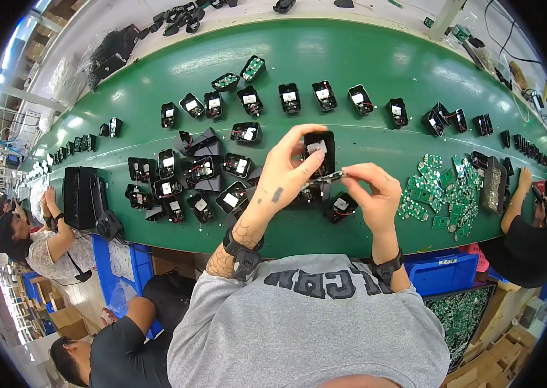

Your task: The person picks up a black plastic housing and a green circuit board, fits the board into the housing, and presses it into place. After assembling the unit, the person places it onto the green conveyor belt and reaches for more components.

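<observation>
My left hand (pixel 284 173) is closed round a black plastic housing (pixel 327 143) with a white part inside, its thumb over the rim. Between thumb and fingers, my right hand (pixel 373 193) pinches the end of a small circuit board (pixel 333 176), seen nearly edge-on at the lower edge of the housing. Whether the board touches the housing I cannot tell. Below my hands, a black housing (pixel 341 207) with parts inside lies on the green table (pixel 364 233). To the right spreads a pile of green circuit boards (pixel 438 191).
Many black housings (pixel 199 169) cluster at the left, with a row of them (pixel 289 98) beyond my hands. A large black box (pixel 81 197) stands farther left. Blue bins (pixel 442 275) sit below the table's near edge. Co-workers (pixel 522 249) are on both sides.
</observation>
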Tool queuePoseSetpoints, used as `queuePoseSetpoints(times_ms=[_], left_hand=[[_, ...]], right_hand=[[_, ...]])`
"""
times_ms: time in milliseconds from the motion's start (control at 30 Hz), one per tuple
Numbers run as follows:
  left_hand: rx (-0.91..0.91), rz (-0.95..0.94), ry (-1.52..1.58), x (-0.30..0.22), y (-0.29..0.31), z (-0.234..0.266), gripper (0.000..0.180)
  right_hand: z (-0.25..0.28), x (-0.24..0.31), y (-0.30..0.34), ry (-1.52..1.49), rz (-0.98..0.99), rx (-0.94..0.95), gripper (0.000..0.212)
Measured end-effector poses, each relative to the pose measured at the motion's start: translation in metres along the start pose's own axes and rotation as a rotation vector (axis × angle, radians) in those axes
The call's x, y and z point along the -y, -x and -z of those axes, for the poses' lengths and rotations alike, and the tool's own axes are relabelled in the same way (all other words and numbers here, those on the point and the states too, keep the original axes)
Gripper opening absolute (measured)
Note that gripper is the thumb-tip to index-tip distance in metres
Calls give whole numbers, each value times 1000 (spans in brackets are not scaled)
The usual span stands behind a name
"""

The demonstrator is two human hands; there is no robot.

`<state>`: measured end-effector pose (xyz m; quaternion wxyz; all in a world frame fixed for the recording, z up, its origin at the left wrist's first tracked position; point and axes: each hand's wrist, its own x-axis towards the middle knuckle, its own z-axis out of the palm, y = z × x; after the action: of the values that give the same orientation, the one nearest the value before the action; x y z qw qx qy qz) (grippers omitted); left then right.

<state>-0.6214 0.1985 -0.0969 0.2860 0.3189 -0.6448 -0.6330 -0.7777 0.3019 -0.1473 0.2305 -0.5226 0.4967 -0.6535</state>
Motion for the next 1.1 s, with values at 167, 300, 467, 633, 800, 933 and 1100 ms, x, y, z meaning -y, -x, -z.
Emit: queuePoseSetpoints(times_ms=[167,300,467,633,800,933,1100], left_hand=[[147,152,57,3,9,-10,52],[89,193,223,14,10,-15,54],[39,194,327,15,12,-22,53],[30,171,414,17,13,-29,52],[23,122,506,21,17,-40,50],[-93,18,425,20,13,-50,50],[-126,-84,339,22,12,-51,46]], right_hand=[[1,-5,2,-81,-188,-102,19],[11,1,-2,212,156,-23,28],[18,-1,4,451,492,192,32],[11,-7,9,268,363,76,23],[4,-5,8,32,68,-135,17],[1,4,0,238,173,-148,15],[-9,5,-1,-278,-137,-343,11]])
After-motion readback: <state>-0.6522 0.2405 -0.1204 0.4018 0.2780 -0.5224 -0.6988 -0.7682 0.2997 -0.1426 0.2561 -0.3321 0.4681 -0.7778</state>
